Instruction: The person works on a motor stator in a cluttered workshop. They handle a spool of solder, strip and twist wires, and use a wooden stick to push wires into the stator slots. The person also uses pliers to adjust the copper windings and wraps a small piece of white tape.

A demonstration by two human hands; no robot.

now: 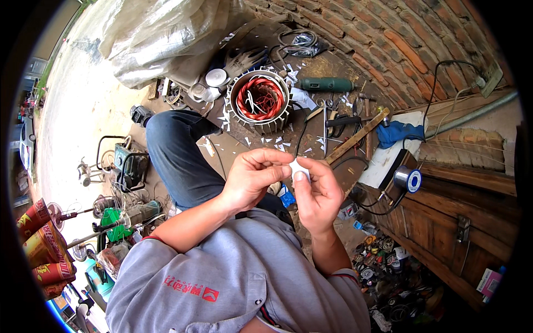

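Note:
In front of my chest, both hands meet at a small piece of white paper. My right hand pinches it between thumb and fingers. The thumb and forefinger of my left hand are closed at its left edge; whether they grip the paper too is hard to see. Beyond my hands stands a motor stator, a finned metal housing with bundles of red winding wire inside its bore. White paper scraps are scattered on the ground around it.
A green cylindrical power tool lies right of the stator, near a brick wall. Wooden strips and hand tools lie closer in. At right, a solder spool sits by a wooden cabinet. Machines and cables crowd the left.

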